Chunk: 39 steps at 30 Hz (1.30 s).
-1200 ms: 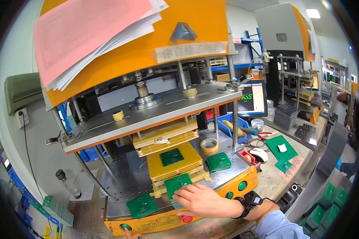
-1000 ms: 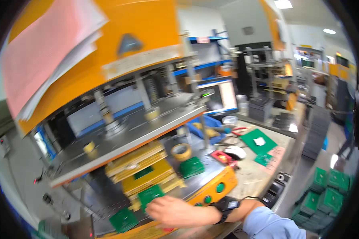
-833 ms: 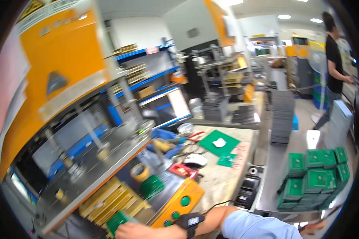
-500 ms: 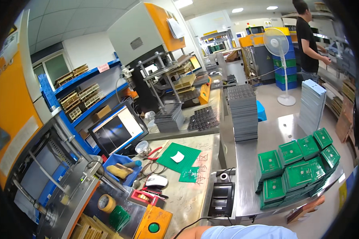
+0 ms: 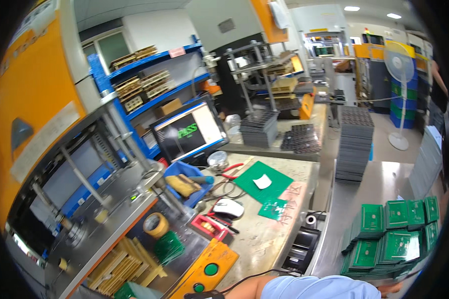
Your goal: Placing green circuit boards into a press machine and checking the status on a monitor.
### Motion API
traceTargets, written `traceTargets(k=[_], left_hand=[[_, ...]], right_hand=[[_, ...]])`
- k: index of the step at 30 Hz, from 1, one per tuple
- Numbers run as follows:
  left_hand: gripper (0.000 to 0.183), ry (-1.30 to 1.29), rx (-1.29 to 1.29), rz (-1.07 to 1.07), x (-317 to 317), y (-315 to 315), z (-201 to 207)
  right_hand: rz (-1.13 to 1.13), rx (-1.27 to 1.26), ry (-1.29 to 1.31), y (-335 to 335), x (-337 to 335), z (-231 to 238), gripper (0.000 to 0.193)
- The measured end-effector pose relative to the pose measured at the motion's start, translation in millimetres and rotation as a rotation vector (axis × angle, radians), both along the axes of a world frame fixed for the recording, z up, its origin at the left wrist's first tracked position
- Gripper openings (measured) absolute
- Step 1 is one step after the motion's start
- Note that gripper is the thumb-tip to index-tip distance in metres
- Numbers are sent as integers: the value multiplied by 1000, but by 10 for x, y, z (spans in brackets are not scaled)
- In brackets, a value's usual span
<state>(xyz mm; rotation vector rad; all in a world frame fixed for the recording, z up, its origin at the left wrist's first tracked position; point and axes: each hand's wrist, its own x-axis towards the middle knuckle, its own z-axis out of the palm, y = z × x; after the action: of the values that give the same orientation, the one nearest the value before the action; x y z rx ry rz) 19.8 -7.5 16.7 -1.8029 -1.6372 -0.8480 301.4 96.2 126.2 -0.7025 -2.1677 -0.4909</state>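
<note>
A bare forearm (image 5: 252, 287) in a light blue sleeve (image 5: 319, 289) reaches leftward along the lower edge; it looks like my right arm. A dark band-like item (image 5: 204, 295) lies at its wrist end, and the hand beyond is cut off. My left hand is out of the picture. Nearest the forearm is an orange control box (image 5: 219, 256) with two green buttons. Beside it lie green circuit boards (image 5: 168, 247), a roll of tan tape (image 5: 155, 225) and yellowish fixture strips (image 5: 122, 264). A partly cut-off green board (image 5: 127, 290) shows at the bottom.
A press machine (image 5: 40, 109) stands left, a monitor (image 5: 188, 132) behind the bench. A mouse (image 5: 228, 208), blue bin (image 5: 187, 172) and green mat (image 5: 264, 182) lie on the bench. Stacked green boards (image 5: 371, 222) and a tall grey tray stack (image 5: 354, 144) stand right. A person (image 5: 438, 94) is partly visible.
The view has swung left, so the scene sits farther right. More of my forearm shows. The monitor now displays a large green word. The person is mostly cut off at the right rim.
</note>
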Motion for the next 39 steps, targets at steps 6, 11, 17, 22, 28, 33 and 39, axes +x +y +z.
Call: traceTargets(k=[6,11,17,22,28,33,39], left_hand=[[26,-67,-55,-7,207,-107,456],[32,-163,-44,-133,-63,-20,56],[35,-206,5,-317,-85,207,630],[28,-41,-135,-490,284,753,1606],[48,63,-294,-377,1055,1926,1612],[76,43,-441,-413,1129,2810,1500],[73,59,-256,-566,1008,2891,1519]], right_hand=[[-13,59,-31,71,-156,-59,25],[-21,-70,-45,27,-55,-34,22],[-96,-14,-158,-51,80,90,38],[-105,-93,-246,-141,110,162,49],[-91,-79,-264,-129,84,145,52],[-59,-51,-236,-55,70,150,48],[-17,-148,-249,-90,101,201,60]])
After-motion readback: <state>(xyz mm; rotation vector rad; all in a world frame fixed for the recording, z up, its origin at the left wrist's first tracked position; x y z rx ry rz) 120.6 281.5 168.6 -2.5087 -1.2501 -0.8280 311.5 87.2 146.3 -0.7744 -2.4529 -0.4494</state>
